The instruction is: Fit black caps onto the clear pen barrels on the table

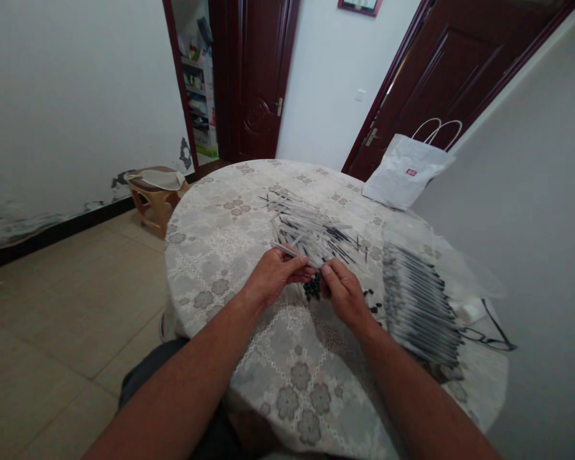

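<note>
My left hand (275,275) is closed around a slim, pale pen barrel (291,252), which lies across its fingers and points up to the left. At the barrel's right end, the fingertips of my right hand (342,287) are pinched together; any small part between them is hidden. Just beneath the hands sits a cluster of small black caps (310,289), partly covered by fingers. Beyond them spreads a loose pile of pale pen barrels (297,214), with thin dark rods (340,237) at its right side.
To the right, many pens with dark ends lie stacked in rows (414,300). Eyeglasses (491,338) and a white roll-like item (470,311) are beside them. A white paper bag (405,172) stands at the round table's far edge. A wooden stool (156,191) is on the floor at left.
</note>
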`<state>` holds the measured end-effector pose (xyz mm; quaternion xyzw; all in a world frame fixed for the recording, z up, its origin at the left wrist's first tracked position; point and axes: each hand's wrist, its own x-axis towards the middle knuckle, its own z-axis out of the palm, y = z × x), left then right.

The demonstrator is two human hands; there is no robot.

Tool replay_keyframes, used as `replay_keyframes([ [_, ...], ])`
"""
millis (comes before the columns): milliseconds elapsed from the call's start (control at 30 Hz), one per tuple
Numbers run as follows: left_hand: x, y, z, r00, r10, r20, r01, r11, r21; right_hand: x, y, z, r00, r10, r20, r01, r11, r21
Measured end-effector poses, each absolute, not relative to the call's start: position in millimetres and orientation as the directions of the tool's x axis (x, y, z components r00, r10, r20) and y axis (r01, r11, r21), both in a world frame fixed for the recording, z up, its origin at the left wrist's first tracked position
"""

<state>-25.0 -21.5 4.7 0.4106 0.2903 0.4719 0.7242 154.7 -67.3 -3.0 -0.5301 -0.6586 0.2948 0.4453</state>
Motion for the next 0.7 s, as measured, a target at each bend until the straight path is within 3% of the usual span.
replay_keyframes([
  [167,-24,-22,5,0.369,0.929,-0.029,-0.425,0.196,0.884,160,-65,0,-0.072,0.975,0.211,0.365,0.223,-0.904],
  [467,-24,-26,15,0.396,0.918,0.010,-0.421,0.172,0.891,170,-69,25,-0.145,0.966,0.213,0.465,0.257,-0.847],
  [700,-22,-28,15,0.440,0.897,0.038,-0.225,0.070,0.972,180,-79,23,-0.215,0.960,0.179,0.528,0.269,-0.805],
])
